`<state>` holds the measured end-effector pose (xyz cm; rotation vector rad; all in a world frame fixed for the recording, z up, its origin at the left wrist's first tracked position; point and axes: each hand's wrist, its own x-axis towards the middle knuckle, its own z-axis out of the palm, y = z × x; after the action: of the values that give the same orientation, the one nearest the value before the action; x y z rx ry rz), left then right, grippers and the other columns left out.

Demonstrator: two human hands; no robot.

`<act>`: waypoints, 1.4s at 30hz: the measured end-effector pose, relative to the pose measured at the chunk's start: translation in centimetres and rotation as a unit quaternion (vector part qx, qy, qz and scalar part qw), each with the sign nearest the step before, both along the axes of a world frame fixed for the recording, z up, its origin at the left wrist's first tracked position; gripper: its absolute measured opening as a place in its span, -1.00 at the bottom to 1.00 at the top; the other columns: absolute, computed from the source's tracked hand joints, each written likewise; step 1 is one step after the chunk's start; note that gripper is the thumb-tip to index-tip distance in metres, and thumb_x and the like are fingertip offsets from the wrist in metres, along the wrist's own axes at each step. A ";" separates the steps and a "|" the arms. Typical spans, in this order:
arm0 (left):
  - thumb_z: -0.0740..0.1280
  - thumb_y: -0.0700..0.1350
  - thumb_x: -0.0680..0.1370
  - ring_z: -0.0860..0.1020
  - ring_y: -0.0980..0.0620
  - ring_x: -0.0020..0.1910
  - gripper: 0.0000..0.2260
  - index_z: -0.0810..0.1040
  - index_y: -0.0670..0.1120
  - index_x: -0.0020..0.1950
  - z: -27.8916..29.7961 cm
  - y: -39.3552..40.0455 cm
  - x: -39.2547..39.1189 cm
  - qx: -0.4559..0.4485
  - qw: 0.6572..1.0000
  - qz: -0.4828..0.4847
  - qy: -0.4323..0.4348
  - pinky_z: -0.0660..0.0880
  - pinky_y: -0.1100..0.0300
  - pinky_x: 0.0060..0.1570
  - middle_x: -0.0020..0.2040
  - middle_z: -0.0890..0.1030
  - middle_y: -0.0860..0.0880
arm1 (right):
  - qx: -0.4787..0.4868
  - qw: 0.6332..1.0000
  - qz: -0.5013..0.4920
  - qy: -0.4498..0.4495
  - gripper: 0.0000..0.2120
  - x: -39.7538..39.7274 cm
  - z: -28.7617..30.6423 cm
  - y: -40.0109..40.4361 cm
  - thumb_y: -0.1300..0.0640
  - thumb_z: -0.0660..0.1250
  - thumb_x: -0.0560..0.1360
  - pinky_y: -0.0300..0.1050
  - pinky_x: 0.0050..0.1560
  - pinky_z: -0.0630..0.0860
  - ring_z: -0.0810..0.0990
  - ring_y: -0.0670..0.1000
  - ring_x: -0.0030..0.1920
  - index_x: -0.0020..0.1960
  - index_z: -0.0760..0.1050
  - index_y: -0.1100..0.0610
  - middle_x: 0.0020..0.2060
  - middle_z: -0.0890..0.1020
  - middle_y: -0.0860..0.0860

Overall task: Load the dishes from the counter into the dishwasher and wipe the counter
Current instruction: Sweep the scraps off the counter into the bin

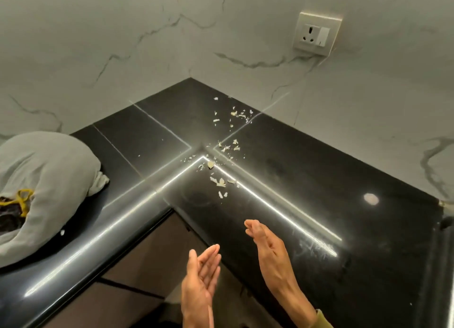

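Counter: black, glossy, L-shaped worktop (319,180) wrapping an inner corner; its rounded front edge runs from near left towards the middle, then down to the near right.
Left hand: (200,286) at the near edge, in front of the counter's inner corner, palm turned right, fingers straight and together, holding nothing.
Right hand: (267,249) just right of the left one, over the counter's near part, palm facing left, fingers extended, empty; the two palms face each other with a gap between.
Sleeve: olive cuff (323,319) at the right wrist.
Cupboard fronts: brown panels (137,273) below the counter edge.
Cloth bag: grey bundle (46,180) lying on the counter at the left, with a yellow band at its open end.
Scraps: pale bits (221,180) scattered on the counter from mid-distance to the far corner.
Wall: white marbled panels (122,45) behind.
Socket: switch plate (317,32) on the far right wall.
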<state>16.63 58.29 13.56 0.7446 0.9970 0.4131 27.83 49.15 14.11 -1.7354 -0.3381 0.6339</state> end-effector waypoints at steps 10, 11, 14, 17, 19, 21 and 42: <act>0.20 0.10 0.64 0.47 0.18 0.34 -0.73 0.62 0.06 0.21 -1.3 1.6 4.5 0.300 0.947 -0.048 0.107 0.33 0.37 0.26 0.29 0.58 0.13 | -0.201 0.965 0.087 -0.142 -0.16 3.7 -3.7 0.8 -0.40 0.08 0.50 -0.14 0.56 -0.11 -0.16 -0.19 0.55 0.61 -0.11 -0.01 0.59 -0.05 -0.11; 0.22 0.18 0.63 0.41 0.21 0.39 -0.70 0.59 0.11 0.25 -2.0 2.0 4.6 0.346 0.925 -0.071 0.141 0.30 0.39 0.28 0.35 0.52 0.17 | -0.239 0.950 0.114 -0.167 -0.11 4.0 -4.5 1.0 -0.44 0.01 0.48 -0.10 0.55 -0.23 -0.29 -0.19 0.53 0.60 -0.23 0.01 0.58 -0.18 -0.09; 0.07 0.46 0.43 0.07 0.27 0.55 -0.26 0.43 0.06 0.46 -4.8 4.0 5.1 0.442 0.864 -0.138 0.195 0.11 0.25 0.48 0.53 0.24 0.22 | -0.334 0.896 0.150 -0.249 0.00 4.6 -7.6 2.2 -0.54 -0.20 0.39 -0.03 0.50 -0.41 -0.44 -0.06 0.51 0.56 -0.35 0.11 0.56 -0.31 0.02; -0.21 0.62 0.32 -0.29 0.23 0.55 0.05 0.10 -0.04 0.61 -8.2 7.4 6.2 0.501 0.802 -0.214 0.246 -0.26 0.25 0.49 0.61 -0.11 0.14 | -0.416 0.848 0.160 -0.288 0.04 5.3 -10.3 4.1 -0.55 -0.06 0.43 0.17 0.47 -0.17 -0.02 0.12 0.56 0.54 0.14 0.28 0.54 0.18 0.19; -0.38 0.62 0.27 -0.45 0.13 0.51 0.13 -0.06 -0.09 0.63 -10.2 10.5 7.0 0.528 0.746 -0.267 0.305 -0.43 0.25 0.43 0.59 -0.30 0.05 | -0.409 0.847 0.155 -0.301 0.04 5.7 -11.8 5.7 -0.54 -0.02 0.41 0.25 0.48 -0.11 0.07 0.13 0.53 0.53 0.11 0.28 0.53 0.20 0.17; -0.35 0.57 0.38 -0.40 0.03 0.56 0.08 0.00 -0.18 0.63 -11.9 14.0 8.3 0.569 0.684 -0.297 0.347 -0.40 0.19 0.49 0.61 -0.24 -0.07 | -0.394 0.852 0.141 -0.316 0.04 6.5 -12.5 7.7 -0.55 -0.03 0.39 0.29 0.48 -0.09 0.05 0.11 0.55 0.56 -0.01 0.20 0.53 0.13 0.15; -0.19 0.40 0.56 -0.43 0.12 0.53 -0.24 -0.35 -0.03 0.58 -9.0 30.0 24.2 0.618 0.637 -0.427 0.172 -0.29 0.13 0.55 0.56 -0.44 0.06 | -0.413 0.845 0.045 -0.336 -0.19 21.9 -11.5 22.9 -0.40 -0.23 0.56 0.21 0.51 -0.31 -0.37 -0.02 0.54 0.58 -0.32 0.12 0.56 -0.31 0.01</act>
<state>40.82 88.26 4.59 2.5087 0.4388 0.0282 49.75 72.05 2.57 -2.7869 -0.7020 0.1927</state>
